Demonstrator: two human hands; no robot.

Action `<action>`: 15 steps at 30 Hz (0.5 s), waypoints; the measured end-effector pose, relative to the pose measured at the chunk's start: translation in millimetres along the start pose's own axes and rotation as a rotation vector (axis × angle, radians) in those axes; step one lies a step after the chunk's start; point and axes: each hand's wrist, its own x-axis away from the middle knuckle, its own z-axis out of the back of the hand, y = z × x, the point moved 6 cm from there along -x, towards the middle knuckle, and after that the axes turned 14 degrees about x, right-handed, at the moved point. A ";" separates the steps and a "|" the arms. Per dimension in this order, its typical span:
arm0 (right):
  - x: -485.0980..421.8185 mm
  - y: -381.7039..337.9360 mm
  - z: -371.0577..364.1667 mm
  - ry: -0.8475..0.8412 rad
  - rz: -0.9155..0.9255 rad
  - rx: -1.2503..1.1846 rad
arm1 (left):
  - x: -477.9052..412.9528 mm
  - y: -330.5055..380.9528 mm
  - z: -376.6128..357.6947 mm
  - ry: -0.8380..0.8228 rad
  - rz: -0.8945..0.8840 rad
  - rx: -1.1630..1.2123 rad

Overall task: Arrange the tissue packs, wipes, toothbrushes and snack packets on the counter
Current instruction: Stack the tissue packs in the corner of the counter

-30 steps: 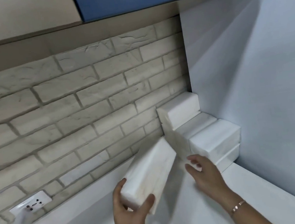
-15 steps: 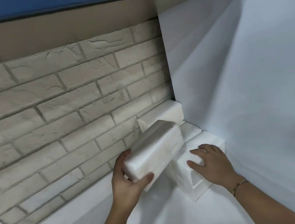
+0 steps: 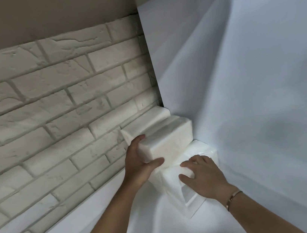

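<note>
Tissue packs, corner stack, counter

We log a held pack clamped in the left hand, thumb along its near lower edge and fingers over its far top edge; it sits level in the second row of the stack, its far end close to the right wall. We count a back pack behind it, touching the brick wall and standing a little higher. We note front packs, lower and nearer to us, piled on the counter just beside the right wall; how many lie there we cannot tell, the white wrappers blur together. The right hand lies flat on their top, fingers spread and gripping nothing. A bracelet circles the right wrist. No containers in view, the packs stand loose on the counter
</note>
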 end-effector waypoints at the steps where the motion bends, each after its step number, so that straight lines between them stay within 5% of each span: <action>1: 0.0 -0.3 -0.5 0.007 0.000 0.006 | -3.5 -0.5 -3.1 -0.011 -0.002 -0.016; 15: -2.6 -2.9 -5.0 0.075 0.010 0.101 | -15.8 -4.0 -13.4 -0.010 -0.132 -0.373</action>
